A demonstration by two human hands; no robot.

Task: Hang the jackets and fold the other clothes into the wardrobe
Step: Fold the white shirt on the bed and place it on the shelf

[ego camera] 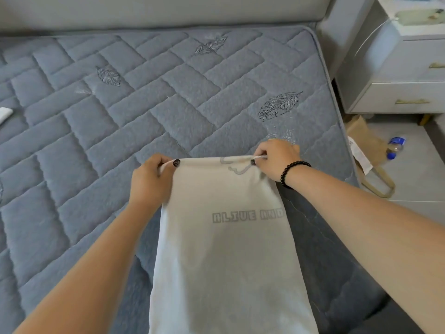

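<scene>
Two bare arms reach out over the bed, side by side, with the elbows low and the hands far forward. The left hand (150, 178) is curled into a loose fist. Its thumb and fingers pinch the top left corner of a white shirt (224, 249). The right hand (277, 160) is curled too, and it pinches the top right corner of the same shirt. Both thumbs lie on top of the cloth, and their nails are painted dark. The right wrist wears a black bead bracelet (292, 171).

The shirt is pulled flat between the two hands, so its top edge makes a straight line from one hand to the other. It looks folded into a long, narrow strip. From the hands it runs down toward the person and off the bottom of the picture. Grey letters on it read "ALIVE AND".

The shirt is over the blue quilted mattress (120, 116), near the mattress's right edge and close to its near side. The mattress has leaf shapes sewn into it. A small white thing (4, 114) lies at the mattress's left edge.

On the floor past the right edge lie a brown paper bag (366, 141) and a plastic bottle (395, 147) just beside it. A white nightstand (397, 68) with drawers stands by the far right corner.
</scene>
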